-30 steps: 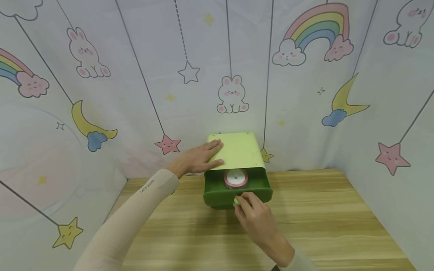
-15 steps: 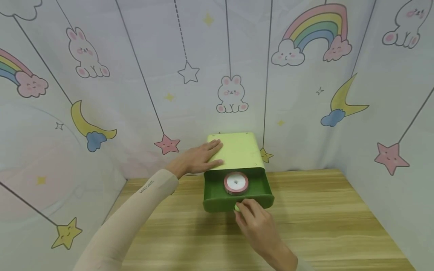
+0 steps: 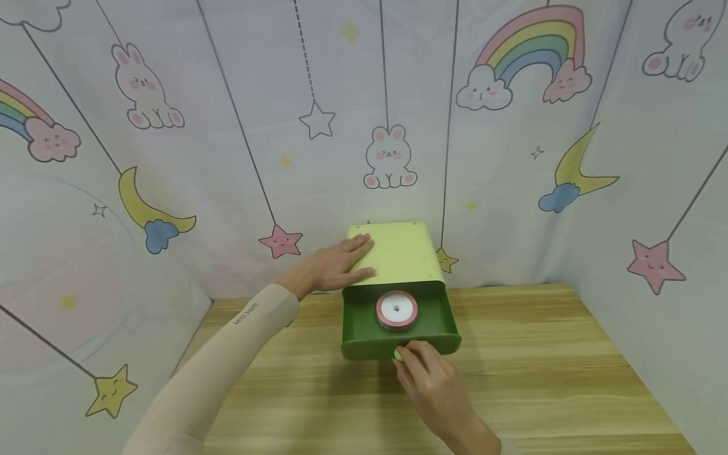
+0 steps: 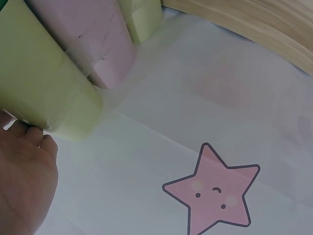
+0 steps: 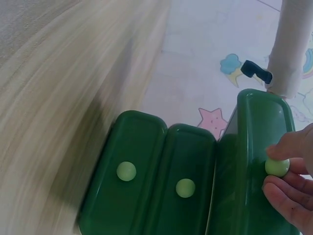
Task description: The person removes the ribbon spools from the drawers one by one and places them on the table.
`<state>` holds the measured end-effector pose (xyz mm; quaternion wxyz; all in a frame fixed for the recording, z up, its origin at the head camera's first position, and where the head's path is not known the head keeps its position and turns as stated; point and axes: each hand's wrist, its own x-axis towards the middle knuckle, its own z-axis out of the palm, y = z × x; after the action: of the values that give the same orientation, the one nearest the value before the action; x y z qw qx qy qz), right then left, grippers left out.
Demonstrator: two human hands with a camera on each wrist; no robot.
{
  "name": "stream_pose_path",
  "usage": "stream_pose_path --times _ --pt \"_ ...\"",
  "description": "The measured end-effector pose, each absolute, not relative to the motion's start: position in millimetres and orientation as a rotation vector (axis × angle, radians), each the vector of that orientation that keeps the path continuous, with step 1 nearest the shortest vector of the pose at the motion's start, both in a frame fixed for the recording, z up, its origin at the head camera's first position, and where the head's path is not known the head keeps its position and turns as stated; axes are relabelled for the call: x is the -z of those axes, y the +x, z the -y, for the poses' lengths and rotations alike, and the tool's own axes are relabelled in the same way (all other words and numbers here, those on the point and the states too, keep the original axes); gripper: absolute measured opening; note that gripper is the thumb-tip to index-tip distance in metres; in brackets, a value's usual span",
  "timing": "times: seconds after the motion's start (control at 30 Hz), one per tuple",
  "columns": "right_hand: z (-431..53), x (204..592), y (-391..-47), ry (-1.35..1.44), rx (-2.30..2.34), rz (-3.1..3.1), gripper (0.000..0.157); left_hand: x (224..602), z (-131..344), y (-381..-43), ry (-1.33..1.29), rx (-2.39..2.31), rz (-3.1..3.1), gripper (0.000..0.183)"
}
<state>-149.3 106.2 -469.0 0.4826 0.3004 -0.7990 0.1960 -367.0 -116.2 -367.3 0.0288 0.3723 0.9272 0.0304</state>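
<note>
A small drawer unit with a pale yellow-green top [image 3: 404, 253] stands against the back wall. My left hand [image 3: 332, 264] rests flat on the left of that top, fingers spread; in the left wrist view its fingertips overlap the casing [image 4: 54, 93]. The green top drawer [image 3: 364, 349] is pulled out. Inside it lies a round roll [image 3: 397, 309] with a white face and pink rim, like a spool of ribbon. My right hand [image 3: 440, 388] pinches the drawer's light green knob [image 5: 277, 167] between thumb and fingers.
Below the pulled drawer, a middle drawer [image 5: 185, 176] and a bottom drawer [image 5: 124, 196] are closed, each with a round knob. The unit sits on a wood-grain table [image 3: 540, 366]. Cloth walls [image 3: 239, 158] printed with rabbits, stars and rainbows enclose the back and sides.
The top drawer has slid further out toward me, with my right hand moving back on its knob. More of the roll inside shows. My left hand has stayed on the top.
</note>
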Motion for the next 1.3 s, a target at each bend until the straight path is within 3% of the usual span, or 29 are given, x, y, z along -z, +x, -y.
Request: stream_pose_path --times 0.9,1.3 --pt "-107 473 -154 0.77 -0.45 1.84 0.031 370 117 -369 1.151 -0.096 -2.862 0.087" --pt "-115 449 -151 0.828 -0.485 1.966 0.036 369 116 -369 1.15 -0.081 -2.863 0.087"
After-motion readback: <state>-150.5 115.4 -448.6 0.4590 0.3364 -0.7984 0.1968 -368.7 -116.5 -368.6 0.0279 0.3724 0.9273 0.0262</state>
